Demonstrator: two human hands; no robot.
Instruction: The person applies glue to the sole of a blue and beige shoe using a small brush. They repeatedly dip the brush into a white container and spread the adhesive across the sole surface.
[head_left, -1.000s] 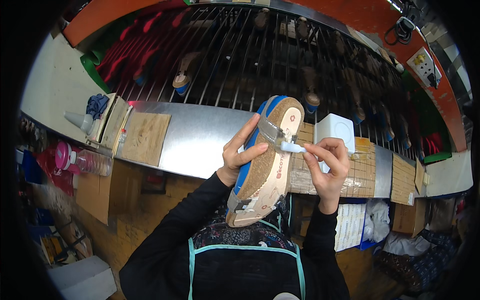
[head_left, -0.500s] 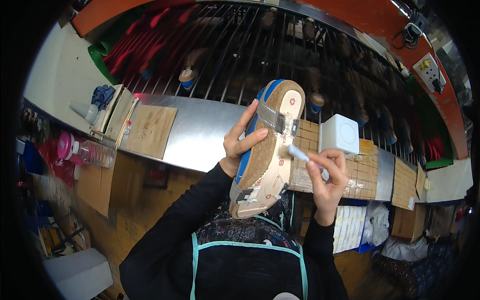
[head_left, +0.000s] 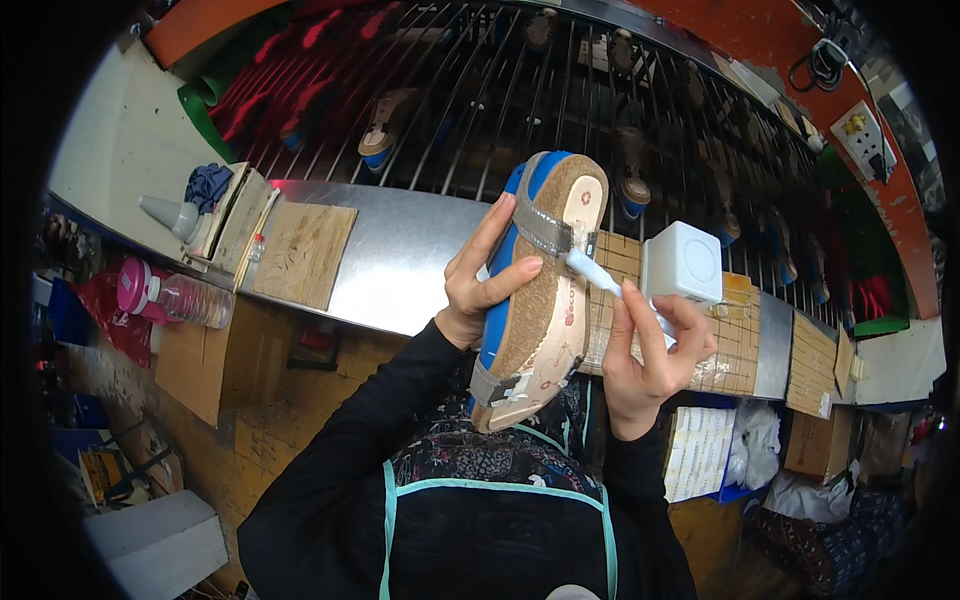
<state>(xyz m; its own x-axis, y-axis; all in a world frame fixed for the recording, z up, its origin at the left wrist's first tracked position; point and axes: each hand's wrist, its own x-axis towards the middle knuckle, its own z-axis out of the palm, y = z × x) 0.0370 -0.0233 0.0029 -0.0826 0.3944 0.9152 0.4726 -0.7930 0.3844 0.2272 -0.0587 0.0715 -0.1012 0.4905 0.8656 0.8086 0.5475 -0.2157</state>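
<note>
My left hand is closed around the side of a sandal, held up in front of me with its underside turned toward my right. The sandal has a cork sole edge, a pale bottom, a blue last or lining inside, and grey straps whose ends are folded over the bottom. Between the thumb and fingers of my right hand is a small pale brush, much like a toothbrush. Its head meets the sole beside the end of the upper strap. The bristles are hard to make out.
Behind a metal ledge, a rack of metal rods carries several sandals. On the ledge are a white cube-shaped container, a tape-covered cardboard sheet and a wooden board. A plastic bottle lies at left.
The brush has moved up the sole, from its middle to the upper strap's end, with my right hand turning. The sandal has tilted slightly in my left hand.
</note>
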